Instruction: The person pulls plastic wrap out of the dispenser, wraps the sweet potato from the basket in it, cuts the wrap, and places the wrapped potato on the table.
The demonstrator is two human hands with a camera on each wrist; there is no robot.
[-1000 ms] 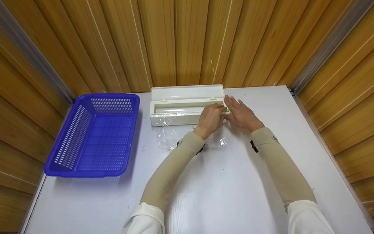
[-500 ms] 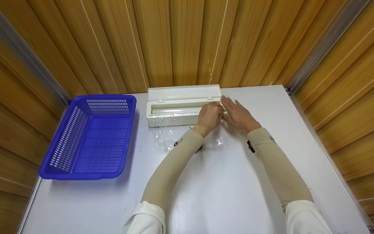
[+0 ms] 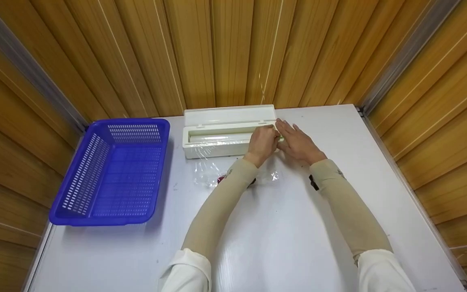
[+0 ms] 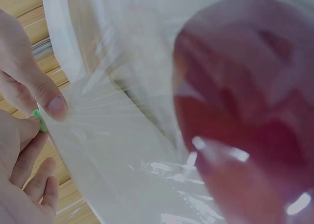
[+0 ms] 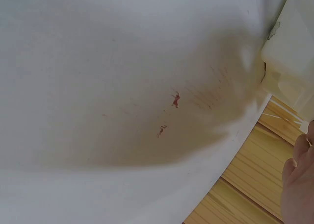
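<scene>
A white cling film dispenser box (image 3: 217, 151) stands at the back of the table, its lid (image 3: 229, 116) raised, a roll (image 3: 217, 136) inside. Clear film (image 3: 207, 166) drapes over its front onto the table. At the box's right end my left hand (image 3: 263, 142) pinches a small green slide cutter (image 4: 40, 121). My right hand (image 3: 298, 142) lies against that same end with fingers straight. In the left wrist view its thumb (image 4: 55, 105) presses the film on the box. Under the film sits a dark red rounded object (image 4: 240, 101), mostly hidden by my left forearm in the head view.
A blue plastic basket (image 3: 162, 174) stands left of the box on the white table (image 3: 290, 243). Wood-patterned walls (image 3: 233, 52) enclose the back and both sides. Small reddish marks (image 5: 175, 99) dot the table in the right wrist view.
The head view has shifted slightly. My left forearm has moved a little to the right, showing more of the red object. Both hands stay at the box's right end.
</scene>
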